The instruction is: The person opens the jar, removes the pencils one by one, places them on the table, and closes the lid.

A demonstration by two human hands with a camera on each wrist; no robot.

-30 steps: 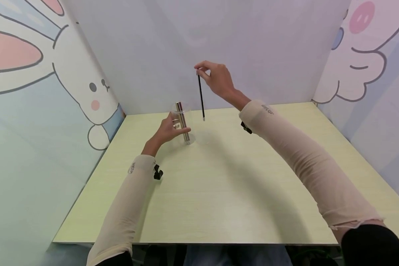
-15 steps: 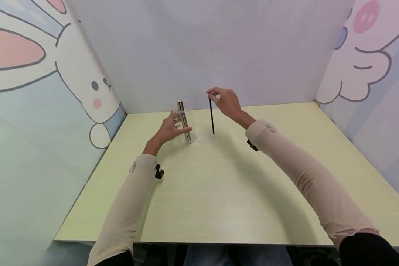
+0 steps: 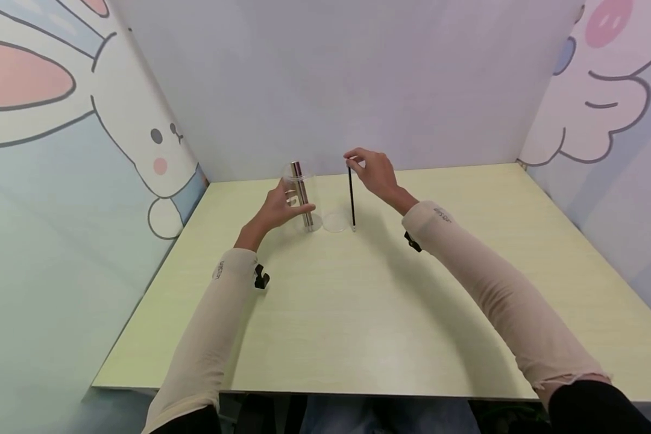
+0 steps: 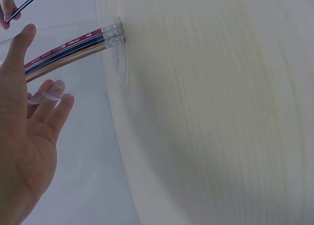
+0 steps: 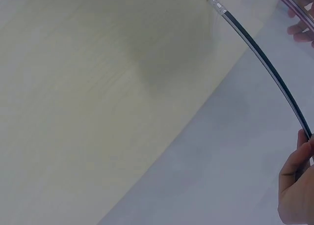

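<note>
A pale wood-grain surface (image 3: 369, 337) meets a plain lilac far wall (image 3: 331, 78); cartoon animals decorate both side walls (image 3: 27, 217). On its far part, the left hand (image 3: 273, 211) wraps a clear plastic cylinder (image 3: 311, 188) holding glossy pencils (image 4: 73, 50). The right hand (image 3: 377, 173) pinches an upright, slim dark pencil (image 3: 351, 196), lower than a second ago.

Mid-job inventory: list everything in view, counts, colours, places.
Cylindrical container: one, clear, in left hand
Inner pencils: at least three; red, blue, orange; inside container
Eraser-tipped pencil: one, black, in right hand
Disc: one, clear, on table
Table: one, yellowish, beneath hands
Walls: three, pastel, around table
Cartoon figures: two, whitish, side walls
Wrist devices: two, black, wrists
Jeans: one pair, blue, below table
Sleeves: beige pair, black pair, arms
Hands: two, bare, at container and pencil
</note>
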